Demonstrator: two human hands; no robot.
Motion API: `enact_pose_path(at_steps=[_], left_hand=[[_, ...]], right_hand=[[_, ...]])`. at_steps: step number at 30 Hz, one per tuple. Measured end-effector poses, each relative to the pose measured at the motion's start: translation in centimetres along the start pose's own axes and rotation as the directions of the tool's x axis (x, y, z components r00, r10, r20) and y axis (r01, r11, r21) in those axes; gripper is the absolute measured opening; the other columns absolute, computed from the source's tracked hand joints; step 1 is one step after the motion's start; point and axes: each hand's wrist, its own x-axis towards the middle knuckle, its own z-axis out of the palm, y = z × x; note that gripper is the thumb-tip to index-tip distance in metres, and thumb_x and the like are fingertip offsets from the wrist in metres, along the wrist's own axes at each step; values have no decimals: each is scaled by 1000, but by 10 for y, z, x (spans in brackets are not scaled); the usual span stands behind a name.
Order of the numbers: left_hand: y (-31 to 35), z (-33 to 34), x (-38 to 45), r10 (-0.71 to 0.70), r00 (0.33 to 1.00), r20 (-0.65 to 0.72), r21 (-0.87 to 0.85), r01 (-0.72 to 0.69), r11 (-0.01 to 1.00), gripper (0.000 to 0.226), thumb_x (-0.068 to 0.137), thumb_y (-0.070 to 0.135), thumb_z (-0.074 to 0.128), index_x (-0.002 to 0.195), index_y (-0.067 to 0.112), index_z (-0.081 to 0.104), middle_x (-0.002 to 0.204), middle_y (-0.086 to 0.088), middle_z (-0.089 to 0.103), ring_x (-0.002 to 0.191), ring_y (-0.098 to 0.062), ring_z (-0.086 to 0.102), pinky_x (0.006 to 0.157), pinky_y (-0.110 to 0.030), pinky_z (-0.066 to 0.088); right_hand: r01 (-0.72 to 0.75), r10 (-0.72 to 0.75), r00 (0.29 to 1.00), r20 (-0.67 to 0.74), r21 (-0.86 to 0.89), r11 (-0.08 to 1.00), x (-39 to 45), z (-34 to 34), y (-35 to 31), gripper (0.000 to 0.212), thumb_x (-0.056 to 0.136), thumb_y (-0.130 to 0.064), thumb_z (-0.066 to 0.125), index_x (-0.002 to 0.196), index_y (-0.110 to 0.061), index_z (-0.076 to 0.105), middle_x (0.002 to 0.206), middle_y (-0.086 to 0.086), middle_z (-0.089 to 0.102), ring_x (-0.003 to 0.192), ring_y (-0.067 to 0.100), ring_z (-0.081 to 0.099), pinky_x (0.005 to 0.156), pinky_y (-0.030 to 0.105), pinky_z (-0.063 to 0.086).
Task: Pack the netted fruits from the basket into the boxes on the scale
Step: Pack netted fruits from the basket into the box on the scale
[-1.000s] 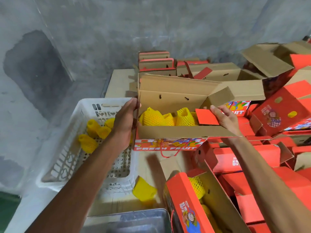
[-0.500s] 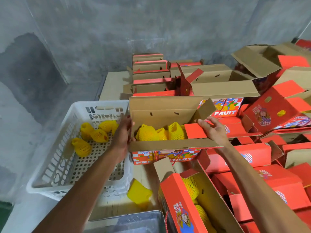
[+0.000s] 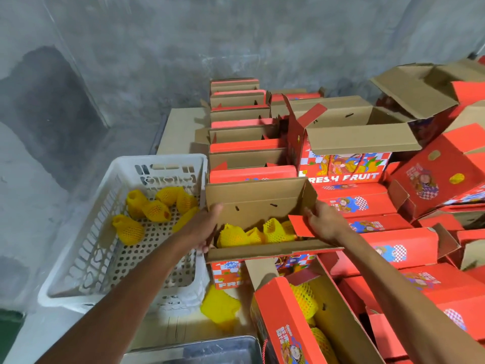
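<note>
Cardboard flaps stood open on the box (image 3: 258,232) held at the middle of the frame, which over the last second had come down from chest height toward the row of packed boxes, tilting less as it sank. That suggests this box was judged full and was being set aside, so another would be needed for the fruit left over.

Left hand (image 3: 206,229) gripped the box's left end, thumb on the inner wall, fingers wrapped under the side. Right hand (image 3: 324,223) held the right end, its fingers curled over the edge and pressing down the small red flap (image 3: 301,225). Netted fruits (image 3: 252,233) sat inside the box, several side by side.

More fruits (image 3: 154,207) lay in the white basket (image 3: 110,258) at left centre, clustered at its far end; these were yet to be packed. One loose yellow net (image 3: 219,306) lay on the table (image 3: 183,332) below the held box, just beside the basket.

Lower centre, a second box (image 3: 309,319) lay open with netted fruit showing. A metal tray (image 3: 199,350), probably the scale pan, showed at the bottom edge, bare.

Right of frame, red boxes (image 3: 409,248) were heaped close together, and a line of them (image 3: 238,143) ran toward the grey wall (image 3: 236,35). The held box's lowered front flap hung over the open box beneath and could catch on it as it was put down.
</note>
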Motion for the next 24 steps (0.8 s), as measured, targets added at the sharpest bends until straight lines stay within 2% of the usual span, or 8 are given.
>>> enact_pose_path(at_steps=[5,9,10,12,14,19,22,24], left_hand=[[6,-2,8,-42,989,-140,107,57,993,41,108,33,38,115,-2,58,75,-14,65,46,-21,68,42,-29,54],[9,-2,5,-78,992,-102,172,95,981,28,101,30,62,101,2,61,101,-18,74,88,-24,74,64,-23,53],[9,-1,7,-67,992,-106,203,87,975,25,100,26,64,96,1,61,96,-17,76,89,-24,75,61,-22,50],[11,0,10,-16,985,-174,259,62,964,21,96,17,57,82,2,58,59,-11,72,55,-21,74,44,-21,45],[15,-3,13,61,963,-263,370,42,928,16,90,19,57,78,8,59,42,0,62,35,-15,63,40,-20,42],[13,-8,18,172,949,-264,482,-24,876,19,85,26,65,73,13,61,40,8,60,33,-9,60,41,-19,39],[9,-9,19,256,930,-264,536,-79,840,26,82,22,70,64,9,56,46,-2,60,41,-17,60,42,-23,40],[7,-11,19,312,910,-274,539,-123,834,38,81,14,70,56,9,42,49,-4,44,43,-18,42,43,-25,28]], right_hand=[[-15,19,1000,12,-254,967,1,-1,-8,38,102,-38,51,115,-5,64,118,28,68,109,45,65,83,45,51],[-46,51,999,2,-391,919,-2,4,-12,37,99,-39,54,109,-5,66,114,24,69,106,43,67,80,44,53],[-57,55,998,-16,-405,912,-2,3,-14,39,98,-41,54,109,-6,66,114,23,69,105,43,68,79,43,52],[-83,67,996,-52,-413,907,0,0,-17,42,98,-44,54,108,-6,68,112,22,71,103,42,69,76,41,51],[-112,98,994,-57,-393,913,1,-2,-19,45,97,-47,55,110,-7,69,112,21,71,103,42,69,79,42,52],[-163,152,987,-59,-378,911,5,-5,-25,46,96,-48,57,110,-7,71,113,22,71,105,41,69,85,44,53],[-178,159,984,-82,-424,888,4,-4,-28,46,99,-46,54,116,-6,68,117,22,69,109,42,68,87,45,53],[-157,128,987,-93,-494,855,3,-3,-32,41,98,-40,56,119,-7,67,119,20,69,110,41,68,85,43,53]])
